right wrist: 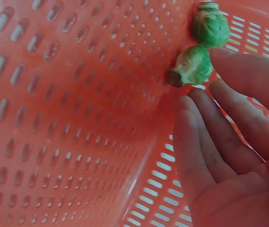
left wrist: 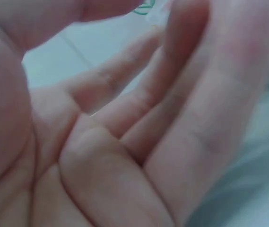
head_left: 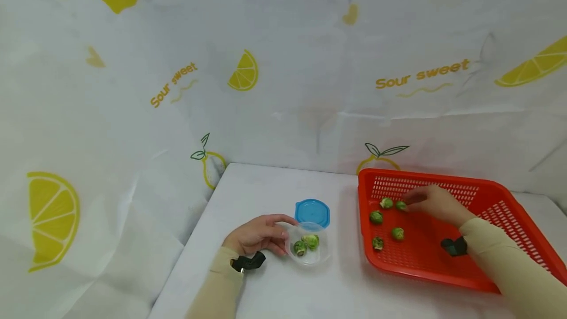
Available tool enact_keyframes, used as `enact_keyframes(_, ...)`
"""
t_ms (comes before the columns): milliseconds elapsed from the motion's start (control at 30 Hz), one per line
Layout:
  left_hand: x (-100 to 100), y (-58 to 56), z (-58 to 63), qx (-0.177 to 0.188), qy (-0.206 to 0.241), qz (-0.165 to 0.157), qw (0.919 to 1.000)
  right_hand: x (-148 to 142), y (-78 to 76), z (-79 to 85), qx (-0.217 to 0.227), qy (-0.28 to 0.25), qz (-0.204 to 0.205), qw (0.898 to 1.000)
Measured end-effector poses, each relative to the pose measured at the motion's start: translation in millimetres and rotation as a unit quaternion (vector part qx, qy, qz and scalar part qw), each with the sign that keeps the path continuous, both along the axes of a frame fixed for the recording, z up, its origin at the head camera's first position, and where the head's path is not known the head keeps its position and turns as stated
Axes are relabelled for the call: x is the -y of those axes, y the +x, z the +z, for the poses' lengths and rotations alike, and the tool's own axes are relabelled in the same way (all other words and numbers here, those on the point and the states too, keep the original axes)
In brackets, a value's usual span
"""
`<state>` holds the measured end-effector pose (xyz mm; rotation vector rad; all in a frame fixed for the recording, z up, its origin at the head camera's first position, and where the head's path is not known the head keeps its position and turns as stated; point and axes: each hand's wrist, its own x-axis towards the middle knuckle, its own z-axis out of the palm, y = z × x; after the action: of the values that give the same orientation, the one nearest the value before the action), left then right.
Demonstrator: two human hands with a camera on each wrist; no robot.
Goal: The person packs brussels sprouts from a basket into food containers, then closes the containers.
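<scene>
On the white table, a clear round plastic container (head_left: 321, 259) holds two Brussels sprouts (head_left: 306, 244). My left hand (head_left: 261, 233) grips its left side with thumb and fingers; in the left wrist view the palm and fingers (left wrist: 120, 109) fill most of the picture. My right hand (head_left: 431, 202) reaches into a red plastic basket (head_left: 425, 260). Its thumb and fingertips are at the edge of one Brussels sprout (right wrist: 191, 66), which does not look grasped. Another sprout (right wrist: 211, 26) sits right beside that one. Other sprouts (head_left: 376, 217) lie in the left part of the basket.
A blue lid (head_left: 312, 212) lies flat just behind the container. The basket's raised, slotted walls surround my right hand. A white sheet (head_left: 283, 112) printed with lemons hangs behind the table and on its left.
</scene>
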<state>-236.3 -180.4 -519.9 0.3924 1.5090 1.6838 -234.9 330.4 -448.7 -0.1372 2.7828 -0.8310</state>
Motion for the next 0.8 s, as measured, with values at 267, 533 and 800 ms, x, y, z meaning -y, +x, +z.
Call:
enact_keyframes(267, 3, 2.5, 14.6, -0.058, -0.062, -0.016, 0.9963, 8, -5.2, -0.2, 0.022, 0.005, -0.015, 1.000)
enact_keyframes(533, -2, 9.4, 21.0, -0.098, -0.072, -0.009, 0.9925, 16, -6.4, -0.6, 0.008, 0.021, -0.026, 0.999)
enact_keyframes(800, -5, 9.7, 20.5, -0.108, -0.069, -0.001, 0.9918, 19, -3.9, -3.4, -0.004, 0.009, -0.024, 1.000)
